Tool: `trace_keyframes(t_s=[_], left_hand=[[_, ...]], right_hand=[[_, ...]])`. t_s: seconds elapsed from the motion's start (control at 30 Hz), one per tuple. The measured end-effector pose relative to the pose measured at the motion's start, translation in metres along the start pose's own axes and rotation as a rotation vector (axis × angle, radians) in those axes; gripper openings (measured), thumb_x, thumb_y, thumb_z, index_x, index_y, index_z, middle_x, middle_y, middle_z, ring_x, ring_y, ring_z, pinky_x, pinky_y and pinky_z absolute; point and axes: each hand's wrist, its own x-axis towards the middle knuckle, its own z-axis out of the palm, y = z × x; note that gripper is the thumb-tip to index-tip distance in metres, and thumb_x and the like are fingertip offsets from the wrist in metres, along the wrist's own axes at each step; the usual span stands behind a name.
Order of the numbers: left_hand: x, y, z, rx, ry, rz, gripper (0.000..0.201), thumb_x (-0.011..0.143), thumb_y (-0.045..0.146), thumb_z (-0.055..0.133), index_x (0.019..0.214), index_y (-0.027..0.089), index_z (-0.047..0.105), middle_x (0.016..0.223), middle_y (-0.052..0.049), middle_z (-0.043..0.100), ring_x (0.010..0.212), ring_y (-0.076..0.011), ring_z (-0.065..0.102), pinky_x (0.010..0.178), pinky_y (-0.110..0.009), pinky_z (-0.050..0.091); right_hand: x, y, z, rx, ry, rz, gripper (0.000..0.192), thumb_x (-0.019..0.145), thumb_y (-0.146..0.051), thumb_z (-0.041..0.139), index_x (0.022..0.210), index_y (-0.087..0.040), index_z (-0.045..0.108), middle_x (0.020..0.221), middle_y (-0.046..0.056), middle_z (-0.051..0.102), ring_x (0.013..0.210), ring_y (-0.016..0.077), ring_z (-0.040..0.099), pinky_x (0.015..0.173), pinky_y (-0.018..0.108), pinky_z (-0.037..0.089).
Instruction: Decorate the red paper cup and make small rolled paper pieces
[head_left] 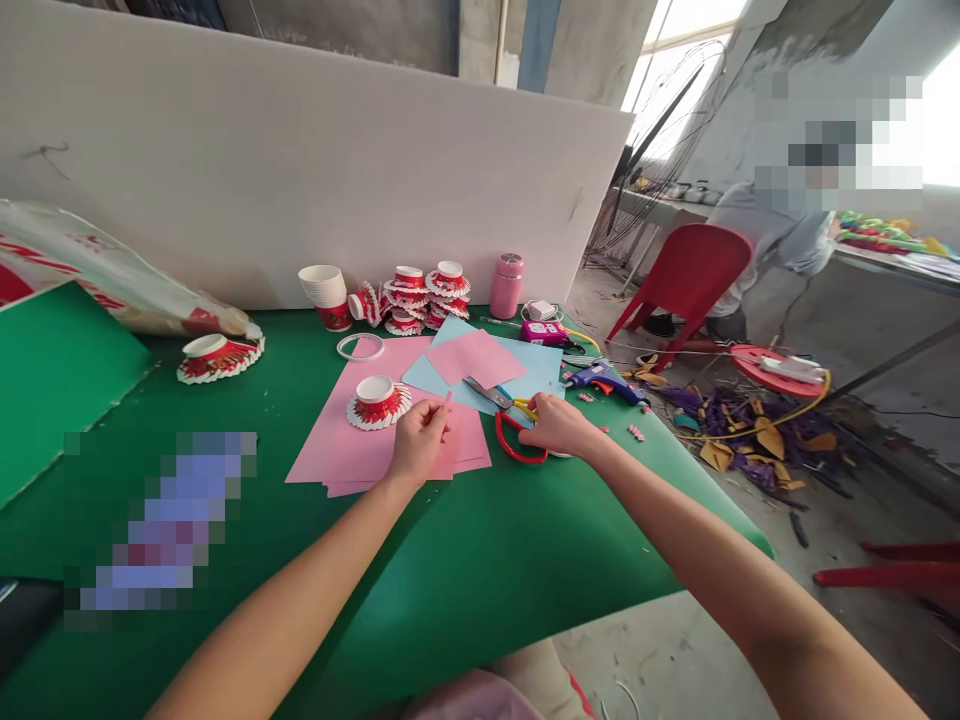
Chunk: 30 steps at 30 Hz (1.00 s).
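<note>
white board, red chair, bright window

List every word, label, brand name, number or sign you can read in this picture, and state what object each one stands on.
No text can be read.
Red print on the paper cups: too small to read.
Red markings on the plastic bag: only strokes show, no legible word.
Label on the pink bottle: none visible.
Magenta device and blue glue gun: any marks too small to read.
Blurred patch on the green table: unreadable.

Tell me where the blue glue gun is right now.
In the head view, the blue glue gun lies on the green table near its right edge, just right of the light blue paper and beyond the right hand.
</note>
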Motion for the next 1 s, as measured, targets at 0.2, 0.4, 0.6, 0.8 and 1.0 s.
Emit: trace_keyframes(t_s=[0.2,0.4,0.6,0.8,1.0], left_hand=[[-0.008,-0.012,-0.003,0.054,-0.026,0.061,0.016,0.068,0.034,0.059,0.063,0.019,0.057,0.052,0.004,0.051,0.051,-0.0122,0.049,0.048,-0.023,0.04],[-0.004,-0.011,-0.006,0.025,-0.011,0.1,0.02,0.074,0.037,0.055,0.068,0.019,0.056,0.06,0.002,0.057,0.056,-0.0124,0.054,0.057,-0.025,0.045],[0.006,-0.006,-0.002,0.017,0.008,0.132,0.022,0.076,0.039,0.055,0.072,0.017,0.057,0.081,-0.005,0.062,0.069,-0.0143,0.06,0.067,-0.027,0.049],[0.025,0.012,0.008,0.126,-0.105,0.308,0.021,0.08,0.034,0.051,0.069,0.017,0.059,0.123,-0.015,0.054,0.081,-0.0185,0.063,0.075,-0.033,0.05],[0.05,0.033,0.016,0.247,-0.345,0.424,0.018,0.077,0.027,0.05,0.066,0.018,0.061,0.099,-0.012,0.068,0.1,-0.0245,0.06,0.082,-0.034,0.047]], right_hand=[[0.001,0.012,-0.036,0.072,-0.125,-0.028,0.028,0.065,-0.042,0.063,0.072,-0.015,0.062,0.068,0.006,0.062,0.06,0.0175,0.054,0.048,0.026,0.029],[-0.016,0.035,-0.054,0.783,-0.404,-0.018,0.035,0.062,-0.047,0.067,0.071,-0.013,0.062,0.054,-0.002,0.048,0.046,0.0079,0.039,0.042,0.022,0.026],[-0.035,0.044,-0.048,1.21,-0.423,0.061,0.034,0.066,-0.045,0.066,0.073,-0.013,0.062,0.056,-0.003,0.044,0.045,0.0065,0.037,0.039,0.021,0.025],[-0.035,0.048,-0.038,1.38,-0.531,0.064,0.034,0.07,-0.043,0.065,0.079,-0.011,0.063,0.058,-0.002,0.046,0.046,0.0052,0.037,0.039,0.018,0.028],[-0.036,0.054,-0.03,1.463,-0.602,0.084,0.033,0.07,-0.041,0.068,0.079,-0.009,0.063,0.059,-0.001,0.047,0.046,0.0044,0.039,0.039,0.015,0.03]])
